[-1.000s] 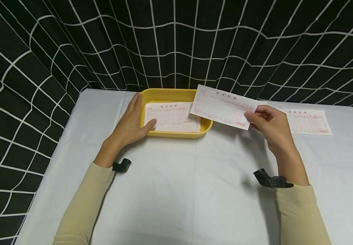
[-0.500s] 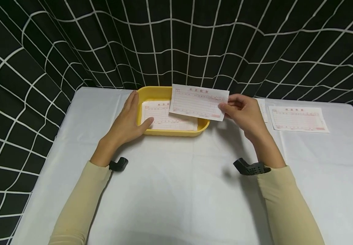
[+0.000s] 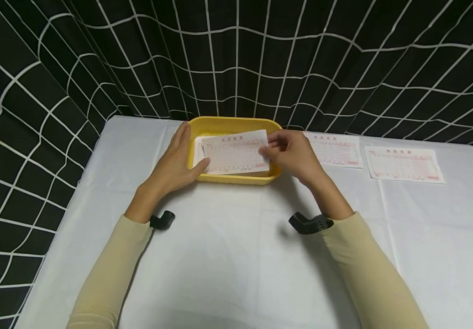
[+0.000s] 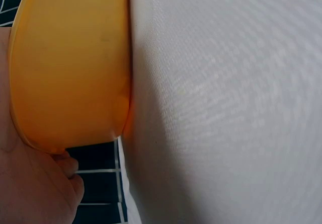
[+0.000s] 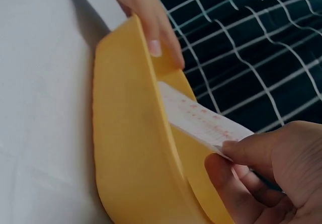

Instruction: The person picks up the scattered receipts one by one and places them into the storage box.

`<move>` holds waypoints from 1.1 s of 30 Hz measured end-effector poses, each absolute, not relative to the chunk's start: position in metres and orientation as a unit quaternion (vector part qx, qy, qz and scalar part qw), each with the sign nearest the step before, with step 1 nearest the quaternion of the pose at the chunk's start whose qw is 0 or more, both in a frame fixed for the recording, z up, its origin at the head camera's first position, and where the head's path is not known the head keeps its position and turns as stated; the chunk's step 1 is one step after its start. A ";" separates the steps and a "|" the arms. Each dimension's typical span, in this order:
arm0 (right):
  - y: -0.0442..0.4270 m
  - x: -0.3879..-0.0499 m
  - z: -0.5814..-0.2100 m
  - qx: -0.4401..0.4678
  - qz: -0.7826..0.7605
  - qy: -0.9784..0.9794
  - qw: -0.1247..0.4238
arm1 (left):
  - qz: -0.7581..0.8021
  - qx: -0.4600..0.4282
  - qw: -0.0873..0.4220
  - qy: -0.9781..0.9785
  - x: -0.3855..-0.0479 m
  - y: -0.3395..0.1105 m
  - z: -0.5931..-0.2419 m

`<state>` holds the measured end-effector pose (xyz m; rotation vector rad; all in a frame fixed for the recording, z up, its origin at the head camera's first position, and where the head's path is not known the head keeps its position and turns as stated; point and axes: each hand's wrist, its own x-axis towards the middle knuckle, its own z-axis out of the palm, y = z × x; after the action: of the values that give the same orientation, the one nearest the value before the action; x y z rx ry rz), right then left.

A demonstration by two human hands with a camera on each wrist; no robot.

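In the head view my right hand pinches the right edge of a white receipt slip with red print, between thumb and fingers. The slip lies low inside a yellow plastic tray, slightly turned over other slips that it mostly hides. In the right wrist view the pinched slip slopes down into the tray. My left hand grips the tray's left end, its thumb over the front rim and its fingers along the left side. The left wrist view shows that hand against the tray's outer wall.
Two more receipt slips lie flat on the white tablecloth, one just right of the tray and another farther right. A black curtain with white grid lines stands behind the table and along its left side.
My right hand has carried the receipt slip leftward from beyond the tray's right end and lowered it inside, over the others. My left hand has stayed at the tray's left end.
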<state>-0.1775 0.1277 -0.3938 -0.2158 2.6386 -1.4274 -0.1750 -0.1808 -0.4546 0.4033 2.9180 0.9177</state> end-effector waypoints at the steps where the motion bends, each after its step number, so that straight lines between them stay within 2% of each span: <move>1: 0.125 -0.177 -0.394 -0.075 -0.466 0.879 0.068 | 0.297 0.131 0.027 0.946 -0.175 -0.181 -0.455; 8: 0.110 -0.178 -0.399 -0.106 -0.393 0.911 0.072 | 0.289 0.131 0.027 0.948 -0.177 -0.180 -0.456; 17: 0.111 -0.173 -0.400 -0.147 -0.312 0.939 0.012 | 0.293 0.131 0.025 0.947 -0.176 -0.180 -0.456; 23: 0.121 -0.165 -0.389 -0.126 -0.325 0.937 0.001 | 0.290 0.133 0.023 0.947 -0.176 -0.179 -0.454; 33: 0.151 -0.158 -0.388 -0.139 -0.339 0.928 -0.063 | 0.282 0.130 0.020 0.950 -0.176 -0.178 -0.456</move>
<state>-0.1583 0.1506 -0.3883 -0.4558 3.0391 -1.1106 -0.1763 -0.1782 -0.4556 0.4040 2.9474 0.8750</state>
